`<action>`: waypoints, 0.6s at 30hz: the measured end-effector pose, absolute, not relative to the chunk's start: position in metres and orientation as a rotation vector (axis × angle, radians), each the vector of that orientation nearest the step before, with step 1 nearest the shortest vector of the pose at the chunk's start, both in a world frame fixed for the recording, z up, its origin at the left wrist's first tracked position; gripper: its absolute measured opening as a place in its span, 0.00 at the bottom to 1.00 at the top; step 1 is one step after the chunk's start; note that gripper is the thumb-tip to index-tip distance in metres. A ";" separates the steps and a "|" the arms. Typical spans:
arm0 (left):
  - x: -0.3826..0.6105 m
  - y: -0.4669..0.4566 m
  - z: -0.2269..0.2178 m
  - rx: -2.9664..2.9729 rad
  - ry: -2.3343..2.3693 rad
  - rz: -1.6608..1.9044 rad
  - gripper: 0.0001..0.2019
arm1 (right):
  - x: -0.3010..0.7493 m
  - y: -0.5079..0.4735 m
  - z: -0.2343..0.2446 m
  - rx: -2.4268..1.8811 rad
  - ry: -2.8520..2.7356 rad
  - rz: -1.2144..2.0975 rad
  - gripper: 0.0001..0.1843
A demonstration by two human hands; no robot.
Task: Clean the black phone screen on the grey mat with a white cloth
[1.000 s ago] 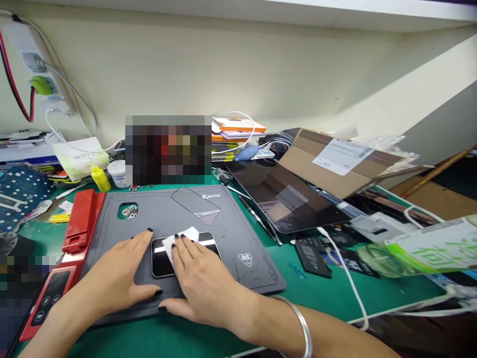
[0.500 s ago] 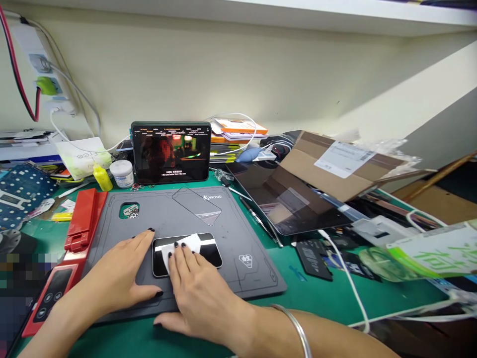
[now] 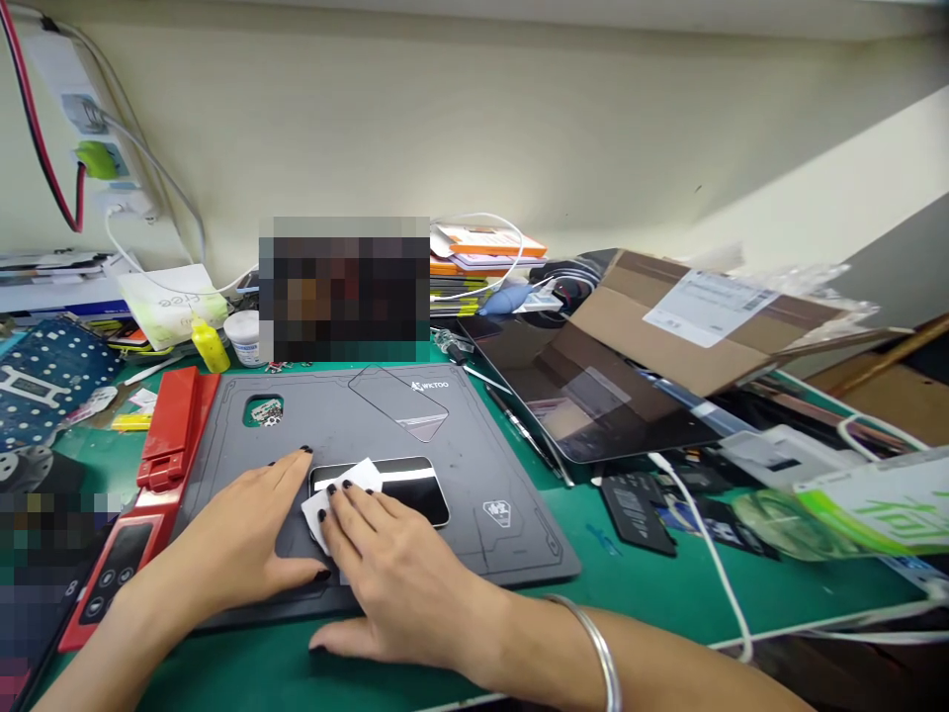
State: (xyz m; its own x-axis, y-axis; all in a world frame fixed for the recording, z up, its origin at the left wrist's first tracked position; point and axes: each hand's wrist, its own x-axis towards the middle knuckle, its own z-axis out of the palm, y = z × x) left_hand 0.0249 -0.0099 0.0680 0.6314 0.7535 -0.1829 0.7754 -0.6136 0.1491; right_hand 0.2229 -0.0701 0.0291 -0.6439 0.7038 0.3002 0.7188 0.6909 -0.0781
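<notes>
A smartphone (image 3: 411, 489) with a glossy black screen lies flat on the dark grey work mat (image 3: 511, 465). My right hand (image 3: 400, 574) presses a folded white wipe (image 3: 363, 477) onto the left part of the screen with its fingertips, its thumb held apart over the green surface. At the phone's left edge is my left hand (image 3: 248, 524), fingers stretched and thumb spread, holding nothing; whether its fingertips touch the phone is hard to tell. Behind the phone, a thin clear screen protector (image 3: 400, 403) with a dark outline rests on the mat.
A red device (image 3: 159, 450) stands along the mat's left side. Behind the mat are a yellow bottle (image 3: 210, 344), a white jar (image 3: 243, 338) and a pixelated area. To the right lie a large dark glass panel (image 3: 593, 396), a cardboard box (image 3: 630, 307) and a white cable (image 3: 701, 554).
My right hand has slid the wipe leftward across the screen to the phone's left end, baring more of the right part. My left hand stays beside the phone. The camera view has shifted slightly.
</notes>
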 end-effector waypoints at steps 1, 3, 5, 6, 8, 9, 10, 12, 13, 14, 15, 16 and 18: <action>0.025 -0.010 0.068 2.641 1.255 -0.147 0.41 | 0.224 -0.069 0.031 -1.111 -2.599 -0.052 0.48; 0.024 -0.010 0.067 2.643 1.254 -0.124 0.41 | 0.226 -0.065 0.034 -1.126 -2.604 -0.020 0.45; 0.023 -0.010 0.066 2.649 1.240 -0.084 0.40 | 0.229 -0.061 0.037 -1.155 -2.598 0.014 0.43; 0.023 -0.010 0.066 2.651 1.228 -0.064 0.40 | 0.231 -0.060 0.037 -1.165 -2.588 0.033 0.42; 0.022 -0.010 0.066 2.651 1.210 -0.028 0.40 | 0.232 -0.059 0.037 -1.157 -2.562 0.053 0.43; 0.022 -0.010 0.066 2.649 1.208 -0.018 0.40 | 0.232 -0.058 0.036 -1.145 -2.554 0.052 0.44; 0.022 -0.010 0.066 2.644 1.211 -0.019 0.40 | 0.232 -0.059 0.035 -1.128 -2.554 0.045 0.45; 0.022 -0.010 0.066 2.630 1.228 -0.042 0.40 | 0.231 -0.059 0.033 -1.080 -2.577 0.024 0.46; 0.022 -0.010 0.067 2.624 1.234 -0.058 0.41 | 0.231 -0.059 0.032 -1.051 -2.594 0.022 0.45; 0.022 -0.011 0.067 2.621 1.238 -0.073 0.41 | 0.232 -0.058 0.032 -1.021 -2.609 0.028 0.45; 0.022 -0.011 0.067 2.621 1.239 -0.079 0.41 | 0.232 -0.057 0.032 -0.998 -2.617 0.041 0.44; 0.022 -0.011 0.067 2.625 1.238 -0.077 0.41 | 0.233 -0.055 0.032 -0.991 -2.616 0.055 0.43; 0.022 -0.010 0.066 2.637 1.225 -0.058 0.41 | 0.234 -0.053 0.033 -1.045 -2.589 0.078 0.41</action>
